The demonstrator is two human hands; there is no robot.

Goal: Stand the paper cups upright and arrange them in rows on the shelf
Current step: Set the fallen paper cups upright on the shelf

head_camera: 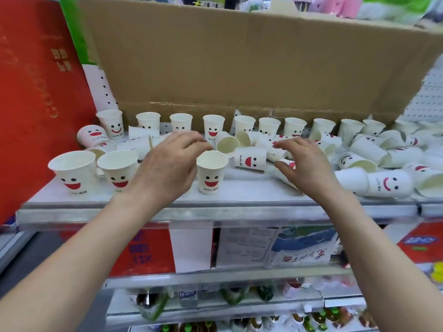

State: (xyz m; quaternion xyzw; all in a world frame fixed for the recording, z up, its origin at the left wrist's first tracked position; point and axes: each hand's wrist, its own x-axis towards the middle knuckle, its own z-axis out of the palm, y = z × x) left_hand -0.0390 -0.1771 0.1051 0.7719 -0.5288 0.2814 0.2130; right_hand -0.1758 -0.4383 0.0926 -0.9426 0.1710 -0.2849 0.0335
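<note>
White paper cups with smiley faces cover the white shelf (251, 188). Several stand upright in a back row (213, 127) along the cardboard. Three stand upright near the front edge: two at the left (73, 172) (118, 170) and one in the middle (211, 173). Many more lie tipped over in a heap in the middle and at the right (374, 180). My left hand (167, 166) hovers just left of the middle front cup, fingers loosely bent, holding nothing. My right hand (304, 164) hovers spread over the tipped cups, empty too.
A tall brown cardboard sheet (239, 68) stands behind the cups. A red box (36, 104) walls the shelf's left end. White pegboard (426, 104) shows at the right. Lower shelves hold papers, red packs and bottles (239, 295).
</note>
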